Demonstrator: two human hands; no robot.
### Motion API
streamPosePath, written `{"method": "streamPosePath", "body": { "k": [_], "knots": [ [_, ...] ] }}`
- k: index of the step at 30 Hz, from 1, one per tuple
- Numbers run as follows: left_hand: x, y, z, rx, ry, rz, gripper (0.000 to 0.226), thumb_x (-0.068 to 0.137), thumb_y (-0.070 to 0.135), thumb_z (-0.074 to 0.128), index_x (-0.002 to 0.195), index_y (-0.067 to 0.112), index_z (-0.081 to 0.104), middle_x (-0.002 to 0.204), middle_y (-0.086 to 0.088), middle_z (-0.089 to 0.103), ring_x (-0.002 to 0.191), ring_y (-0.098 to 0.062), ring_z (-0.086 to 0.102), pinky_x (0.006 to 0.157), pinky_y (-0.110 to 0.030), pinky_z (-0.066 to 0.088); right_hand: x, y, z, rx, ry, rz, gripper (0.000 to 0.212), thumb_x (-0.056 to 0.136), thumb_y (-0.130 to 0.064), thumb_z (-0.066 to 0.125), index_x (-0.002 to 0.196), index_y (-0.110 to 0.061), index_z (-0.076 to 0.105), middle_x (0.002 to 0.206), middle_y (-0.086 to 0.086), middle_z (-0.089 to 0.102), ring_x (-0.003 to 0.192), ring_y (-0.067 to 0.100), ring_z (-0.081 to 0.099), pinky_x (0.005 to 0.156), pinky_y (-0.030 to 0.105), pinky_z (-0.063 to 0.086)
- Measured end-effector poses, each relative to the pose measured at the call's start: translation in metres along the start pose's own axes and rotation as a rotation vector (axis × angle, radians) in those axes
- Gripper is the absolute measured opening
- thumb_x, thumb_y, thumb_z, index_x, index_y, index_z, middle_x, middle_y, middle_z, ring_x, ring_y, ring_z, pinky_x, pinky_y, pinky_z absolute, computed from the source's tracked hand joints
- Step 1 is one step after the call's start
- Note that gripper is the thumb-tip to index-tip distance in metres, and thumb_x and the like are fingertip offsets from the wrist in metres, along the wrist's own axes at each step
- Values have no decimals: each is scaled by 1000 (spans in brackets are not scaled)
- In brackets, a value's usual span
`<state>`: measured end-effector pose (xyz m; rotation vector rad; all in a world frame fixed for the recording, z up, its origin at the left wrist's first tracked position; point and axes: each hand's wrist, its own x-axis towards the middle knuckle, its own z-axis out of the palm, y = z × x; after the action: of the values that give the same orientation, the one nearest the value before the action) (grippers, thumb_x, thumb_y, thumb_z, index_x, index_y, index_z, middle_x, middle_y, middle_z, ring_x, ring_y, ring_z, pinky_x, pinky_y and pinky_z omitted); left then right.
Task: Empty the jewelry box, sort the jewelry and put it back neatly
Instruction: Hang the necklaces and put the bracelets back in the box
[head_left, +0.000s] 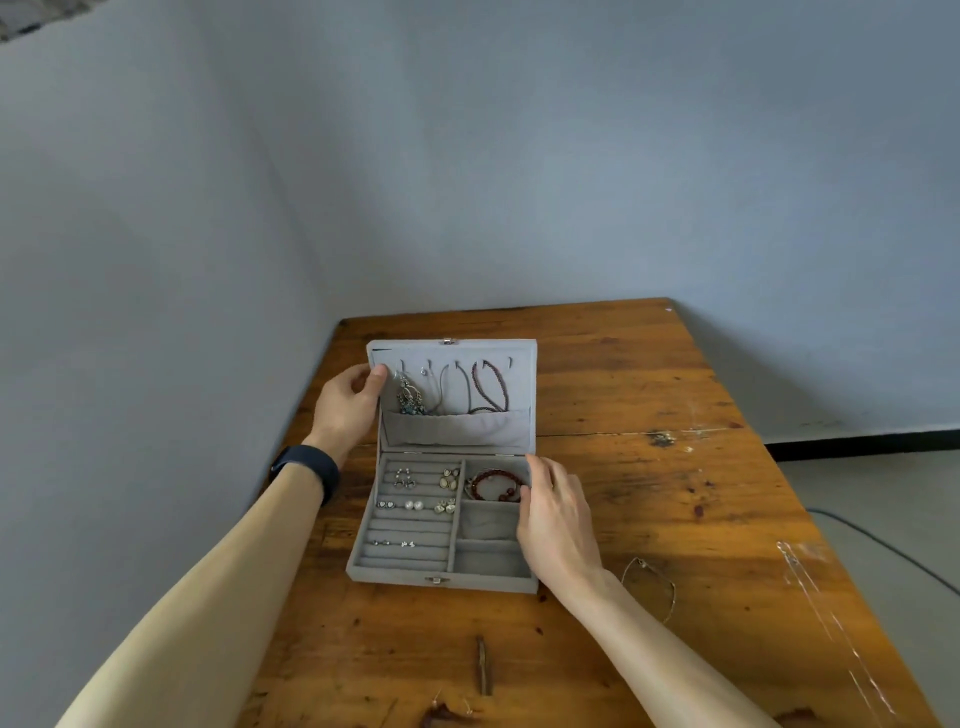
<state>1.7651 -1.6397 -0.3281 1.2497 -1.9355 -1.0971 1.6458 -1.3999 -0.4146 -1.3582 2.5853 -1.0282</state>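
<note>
by the near edge of the table (675, 395) lie two small dark bits (482, 665), too small to name. farther in, toward the right edge, one thin chain (652, 587) lies loose on the wood near the jewelry box (389, 571), likely already taken out. the box sits toward the table's left edge, tray near, lid far. the right hand (558, 525) drapes over the tray's right wall, fingers bent onto the one red bead bracelet (496, 483) in the farthest of three side compartments; i cannot tell whether it pinches it. the other two compartments look bare. the ring rolls carry about seven small earring clusters (413, 504). the left hand (350, 402) grips the lid (522, 374) by its left edge, thumb inside, probably to keep it upright and steady. about three necklaces (410, 400) hang from its hooks.
</note>
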Motion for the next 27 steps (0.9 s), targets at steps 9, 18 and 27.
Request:
{"method": "streamPosePath", "body": {
  "k": [9, 18, 27],
  "knots": [
    [-20, -21, -24, -15, 54, -34, 47, 99, 44, 54, 138, 19, 56, 139, -3, 58, 125, -17, 52, 104, -32, 39, -12, -18, 5, 26, -73, -33, 42, 104, -15, 47, 144, -3, 47, 151, 11, 46, 136, 27, 47, 114, 31, 31],
    [-100, -11, -9, 110, -53, 56, 48, 98, 27, 59, 144, 22, 47, 148, -7, 48, 132, -20, 48, 98, -25, 37, -41, -18, -34, 146, -185, 20, 49, 103, -26, 51, 150, -20, 41, 156, -4, 40, 144, 16, 37, 113, 25, 24],
    [-236, 6, 57, 43, -207, 216, 45, 97, 25, 59, 142, 27, 49, 142, 4, 53, 128, -2, 48, 104, -24, 37, -182, 36, -116, 249, 77, 242, 31, 94, -22, 66, 123, -30, 65, 114, -16, 65, 105, 4, 60, 90, 22, 48]
  ]
}}
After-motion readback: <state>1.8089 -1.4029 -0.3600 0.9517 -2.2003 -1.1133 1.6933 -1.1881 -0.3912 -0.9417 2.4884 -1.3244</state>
